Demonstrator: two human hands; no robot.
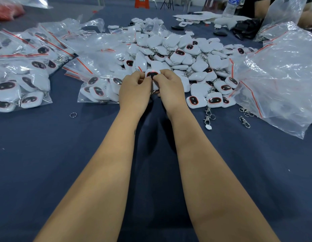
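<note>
Both my hands meet over the middle of the blue table and hold one white keychain gadget (pixel 152 74) with a black, red-rimmed oval face. My left hand (pixel 134 89) pinches its left side with curled fingers. My right hand (pixel 170 88) pinches its right side, thumb on the face. A metal clasp seems to hang below the gadget between my hands, mostly hidden. Just behind lies a big loose pile of the same gadgets (pixel 183 56).
Zip bags filled with gadgets lie at the left (pixel 20 74) and beside my left hand (pixel 97 88). Empty clear bags (pixel 282 75) heap up at the right. Loose metal clasps (pixel 208 117) and a split ring (pixel 73 114) lie on the cloth. Another person sits at the far right.
</note>
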